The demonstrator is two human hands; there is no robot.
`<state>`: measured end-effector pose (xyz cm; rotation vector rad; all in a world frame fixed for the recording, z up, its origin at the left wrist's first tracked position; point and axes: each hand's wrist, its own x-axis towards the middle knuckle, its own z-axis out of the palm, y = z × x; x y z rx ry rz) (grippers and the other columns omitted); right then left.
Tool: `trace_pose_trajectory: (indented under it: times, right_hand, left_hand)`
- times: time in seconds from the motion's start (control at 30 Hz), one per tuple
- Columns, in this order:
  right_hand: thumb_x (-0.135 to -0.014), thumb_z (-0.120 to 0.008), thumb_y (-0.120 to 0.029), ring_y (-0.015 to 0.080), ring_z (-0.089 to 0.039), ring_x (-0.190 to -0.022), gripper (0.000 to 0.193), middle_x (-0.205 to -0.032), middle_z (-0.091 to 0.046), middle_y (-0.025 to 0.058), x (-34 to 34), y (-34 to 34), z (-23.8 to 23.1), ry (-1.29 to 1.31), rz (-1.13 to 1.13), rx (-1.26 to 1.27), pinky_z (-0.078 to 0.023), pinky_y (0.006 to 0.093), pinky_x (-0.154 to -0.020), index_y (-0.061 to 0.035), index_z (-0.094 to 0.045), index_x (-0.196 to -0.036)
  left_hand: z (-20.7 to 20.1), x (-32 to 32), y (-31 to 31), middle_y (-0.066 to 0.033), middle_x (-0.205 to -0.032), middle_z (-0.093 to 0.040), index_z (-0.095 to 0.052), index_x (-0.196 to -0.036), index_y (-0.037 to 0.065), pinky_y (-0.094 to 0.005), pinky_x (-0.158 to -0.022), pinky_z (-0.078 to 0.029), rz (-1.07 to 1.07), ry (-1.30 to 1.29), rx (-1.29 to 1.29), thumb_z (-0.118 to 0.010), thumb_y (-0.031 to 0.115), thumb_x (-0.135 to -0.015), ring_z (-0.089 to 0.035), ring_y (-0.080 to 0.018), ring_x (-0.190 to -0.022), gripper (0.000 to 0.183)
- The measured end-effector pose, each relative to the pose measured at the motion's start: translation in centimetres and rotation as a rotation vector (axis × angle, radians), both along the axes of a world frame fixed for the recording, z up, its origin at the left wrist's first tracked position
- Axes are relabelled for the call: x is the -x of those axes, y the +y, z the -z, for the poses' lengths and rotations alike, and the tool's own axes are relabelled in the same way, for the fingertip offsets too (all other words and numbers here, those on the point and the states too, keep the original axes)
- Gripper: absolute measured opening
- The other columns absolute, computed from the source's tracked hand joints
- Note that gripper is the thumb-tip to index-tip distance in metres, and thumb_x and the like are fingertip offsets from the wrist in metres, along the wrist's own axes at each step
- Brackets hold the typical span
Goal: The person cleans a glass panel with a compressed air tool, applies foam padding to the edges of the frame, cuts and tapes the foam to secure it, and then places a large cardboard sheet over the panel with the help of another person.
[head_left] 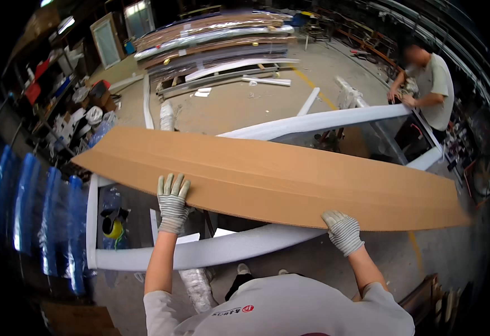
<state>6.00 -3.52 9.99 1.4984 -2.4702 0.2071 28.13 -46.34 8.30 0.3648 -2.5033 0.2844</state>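
Observation:
A long brown cardboard sheet [267,173], creased lengthwise, lies slantwise across a large frame wrapped in white foam [245,246]. My left hand [173,204], in a striped work glove, holds the sheet's near edge left of the middle, its fingers on the upper face. Farther right my right hand [343,231], gloved alike, grips the same edge with bent fingers. Both thumbs are hidden. Much of the frame's middle is covered by the cardboard; its foam-wrapped sides show beyond and in front of it.
A co-worker [432,84] stands at the frame's far right end, hands on its corner. Stacks of wrapped profiles [217,45] lie at the back. Blue film rolls [49,218] and a cluttered shelf [60,112] line the left. A wrapped support [199,288] stands near my feet.

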Motion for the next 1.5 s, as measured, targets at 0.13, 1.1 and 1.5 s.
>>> trace_pose_trajectory:
  times: [0.13, 1.1, 1.5]
  right_hand:
    - [-0.075, -0.055, -0.011, 0.0233, -0.062, -0.086, 0.015, -0.086, -0.064, 0.0074, 2.0, 4.5, 1.2, -0.03, 0.015, 0.096, -0.048, 0.0364, -0.085, -0.0081, -0.06, -0.089]
    - [-0.073, -0.061, -0.019, 0.0163, -0.066, -0.083, 0.006, -0.085, -0.067, -0.0025, 2.0, 23.7, -2.4, 0.372, 0.258, 0.531, -0.047, 0.0393, -0.089, -0.0187, -0.063, -0.078]
    - [-0.075, -0.059, -0.017, 0.0147, -0.066, -0.087, 0.01, -0.089, -0.067, -0.0036, -2.2, 21.8, -1.1, 0.314, 0.099, 0.535, -0.045, 0.0387, -0.093, -0.0205, -0.064, -0.083]
  left_hand:
    - [-1.0, 0.2, 2.1, -0.007, -0.085, -0.062, -0.064, -0.089, 0.012, -0.0579, -0.106, -0.026, 0.237, -0.126, 0.116, -0.063, 0.004, -0.057, -0.056, -0.0314, -0.099, 0.033]
    - [-9.5, -14.9, 22.2, -0.004, -0.085, -0.065, -0.068, -0.105, 0.017, -0.0598, -0.098, -0.034, -0.218, 0.098, 0.281, -0.06, 0.017, -0.078, -0.062, -0.0218, -0.085, 0.028]
    - [-6.7, -21.8, 23.5, -0.0046, -0.085, -0.066, -0.068, -0.106, 0.017, -0.0588, -0.098, -0.034, -0.297, 0.088, 0.225, -0.06, 0.014, -0.078, -0.062, -0.0221, -0.085, 0.029]
